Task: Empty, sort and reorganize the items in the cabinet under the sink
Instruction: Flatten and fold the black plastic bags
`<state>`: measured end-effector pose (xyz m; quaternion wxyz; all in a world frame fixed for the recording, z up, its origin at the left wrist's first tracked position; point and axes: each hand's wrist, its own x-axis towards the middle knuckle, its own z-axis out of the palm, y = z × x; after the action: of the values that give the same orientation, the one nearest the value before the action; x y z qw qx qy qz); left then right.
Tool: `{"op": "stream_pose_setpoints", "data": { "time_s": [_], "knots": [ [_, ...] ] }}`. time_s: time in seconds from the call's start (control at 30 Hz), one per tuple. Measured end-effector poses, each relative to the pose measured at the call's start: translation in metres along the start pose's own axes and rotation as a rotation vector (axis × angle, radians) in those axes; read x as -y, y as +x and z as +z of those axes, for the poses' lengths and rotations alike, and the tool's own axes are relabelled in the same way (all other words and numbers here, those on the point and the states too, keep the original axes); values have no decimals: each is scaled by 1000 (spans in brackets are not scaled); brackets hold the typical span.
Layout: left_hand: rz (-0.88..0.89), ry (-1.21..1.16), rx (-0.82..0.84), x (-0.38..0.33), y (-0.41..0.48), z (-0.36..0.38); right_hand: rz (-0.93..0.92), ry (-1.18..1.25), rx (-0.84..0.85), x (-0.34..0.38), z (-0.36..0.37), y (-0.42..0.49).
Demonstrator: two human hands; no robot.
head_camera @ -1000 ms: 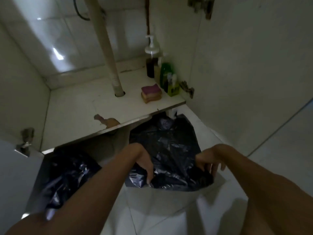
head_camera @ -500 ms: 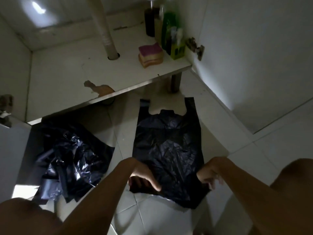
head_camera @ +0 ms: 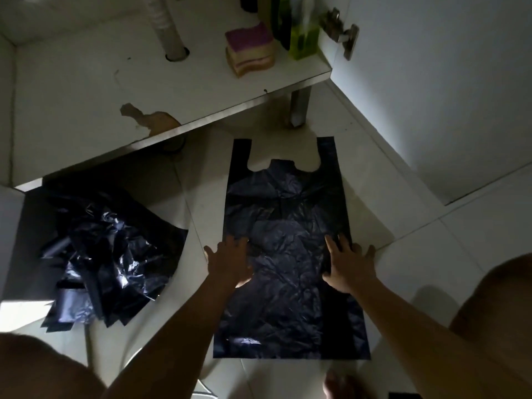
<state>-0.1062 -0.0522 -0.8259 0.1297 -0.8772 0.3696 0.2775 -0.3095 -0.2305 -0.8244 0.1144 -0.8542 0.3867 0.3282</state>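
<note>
Both hands flat, fingers spread and straight, gripping nothing: left hand (head_camera: pixel 230 263) presses the left edge of the flat bag (head_camera: pixel 288 214) and right hand (head_camera: pixel 348 266) presses the right edge. Each has its outermost finger spilling off the plastic onto the floor tile (head_camera: pixel 431 254). Flat bag lies on the tile just in front of the cabinet floor (head_camera: pixel 86 90), apart from the heap. Key relation: long axis of the bag runs straight away from the person, with handle loops (head_camera: pixel 241 154) at the far end toward the cabinet leg (head_camera: pixel 299 108) and the bottom hem at the near end. Hands sit about mid-length and level with each other, so neither is clearly nearer to either end. Judgement: step is flattening this bag for folding. A lengthwise fold would bring one side edge over to the other, so either hand could lead. A crosswise fold means reaching forward for the handles, which lie beyond both sets of fingertips. Thin crinkled film, likely to slide on the tile or trap air. Counts: one flat bag with two handle loops; one heap of crumpled black bags (head_camera: pixel 109 249) to the left, partly under the cabinet floor, number in it cannot be told; one stack of sponges (head_camera: pixel 250 50), layer count unclear; green bottle (head_camera: pixel 303 38) beside it with other bottles cropped at the top edge, number unclear; one drain pipe (head_camera: pixel 167 27); one hinge (head_camera: pixel 342 36) on the open door (head_camera: pixel 431 82).
</note>
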Motion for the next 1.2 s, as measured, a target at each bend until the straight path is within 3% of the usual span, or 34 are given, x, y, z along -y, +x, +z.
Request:
{"op": "stream_pose_setpoints", "data": {
  "time_s": [0.17,0.43,0.57,0.6,0.67,0.73,0.77,0.83,0.9,0.93,0.97,1.07,1.13,1.2],
  "knots": [
    [-28,-7,-46,-5,7,-11,-37,-15,-183,9,-12,5],
    [26,-31,16,-3,12,2,-43,-4,-69,7,-6,12],
    [74,-170,177,11,15,-20,6,-142,33,26,-35,14],
    [82,-237,119,17,13,-27,13,-176,40,35,-47,15],
    [24,-347,-193,35,4,-44,-42,-164,6,59,-67,17],
    [-142,-399,-460,61,-12,-63,-182,-57,-56,90,-80,21],
    [-249,-395,-452,76,-19,-69,-253,21,-56,104,-85,22],
    [-435,-408,-167,113,-29,-69,-375,163,-5,137,-89,19],
    [-512,-553,262,147,-47,-66,-473,249,45,169,-90,13],
    [-533,-575,360,161,-55,-64,-509,288,62,184,-90,9],
    [-554,-545,344,171,-64,-67,-538,328,75,198,-91,5],
    [-639,-340,-197,191,-83,-77,-614,453,48,235,-92,-8],
    [-656,-368,-546,197,-93,-85,-672,495,-8,255,-95,-14],
    [-680,-406,-703,209,-100,-84,-711,554,-25,275,-97,-22]
  ]
}}
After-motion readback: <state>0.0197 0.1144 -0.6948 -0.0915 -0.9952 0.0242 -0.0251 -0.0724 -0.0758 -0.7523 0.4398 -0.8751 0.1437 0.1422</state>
